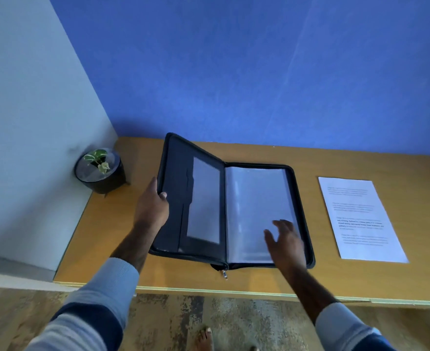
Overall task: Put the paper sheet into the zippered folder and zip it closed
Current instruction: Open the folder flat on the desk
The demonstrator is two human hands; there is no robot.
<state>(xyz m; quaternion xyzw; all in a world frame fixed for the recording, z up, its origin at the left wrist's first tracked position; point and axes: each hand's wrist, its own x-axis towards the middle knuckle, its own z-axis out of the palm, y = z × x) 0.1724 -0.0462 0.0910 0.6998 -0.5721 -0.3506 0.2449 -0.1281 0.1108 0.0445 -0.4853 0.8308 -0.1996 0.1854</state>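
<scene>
**Folder Spread Open, Sheet Not Yet Loaded**

Step in hand: you are opening the zippered folder point(175, 231) on the desk point(107, 236); judged from this layout, loading and zipping are both yet to come. The folder's right half lies flat, showing its clear sleeves point(254, 198), while the left cover point(181, 158) stands tilted up off the desk rather than laid flat.

Left grip point(153, 206): closed on the outer edge of the left cover, thumb curled over the zipper border and fingers hidden behind it; the forearm reaches in from the lower left.

Right grip point(286, 241): open, fingers spread and fairly straight, palm down over the near right part of the clear sleeves. Whether it presses them or hovers just above cannot be told.

The paper sheet point(360, 219) lies flat and printed side up on the desk, to the right of the folder and apart from it; neither grip touches it.

Next move, as a judgement: lower the cover flat or hold it there, then send your right grip across to the sheet and lift it by 1 edge, because a flat sheet gives little to pinch. It must slide in square, clear of the zipper teeth. The zipper pull point(224, 274) hangs at the near end of the spine, ready for closing.
</scene>
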